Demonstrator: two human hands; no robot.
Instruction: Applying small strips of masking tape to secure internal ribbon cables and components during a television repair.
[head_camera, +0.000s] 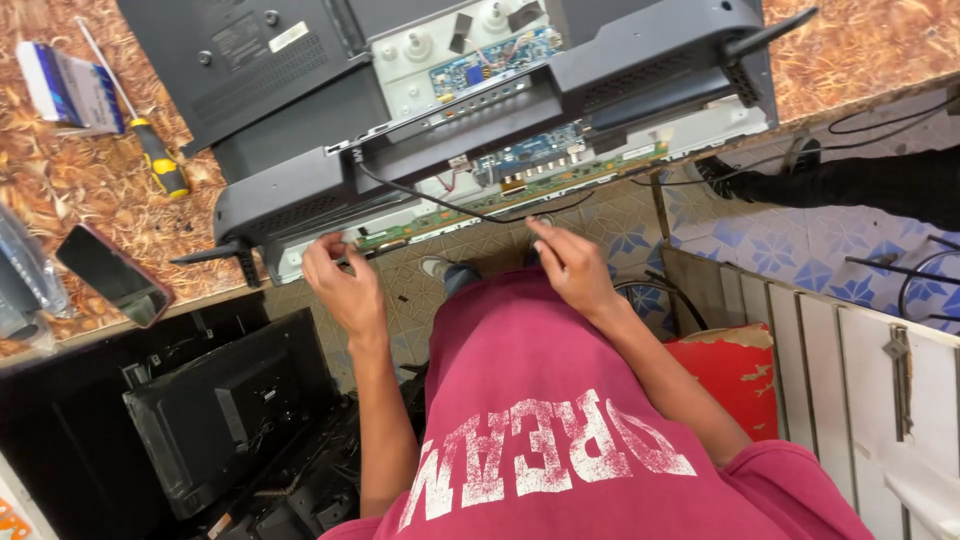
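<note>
A flat television (300, 190) lies face down on the patterned worktop, its black back cover (640, 60) partly lifted so blue circuit boards (525, 155) and a long green strip board (500, 205) show along the near edge. My left hand (340, 285) is at the near left edge of the set, fingers curled by the strip board's end. My right hand (570, 265) reaches toward the middle of the strip board, fingertips pinched close under a black cable (470, 210). Whether either hand grips anything is unclear.
A yellow-handled screwdriver (150, 140) and a small box (70, 90) lie on the worktop at far left, a phone (112, 275) nearer me. Another dark television (220, 410) stands below on the floor. A red stool (730, 365) and white panels (860, 370) are to my right.
</note>
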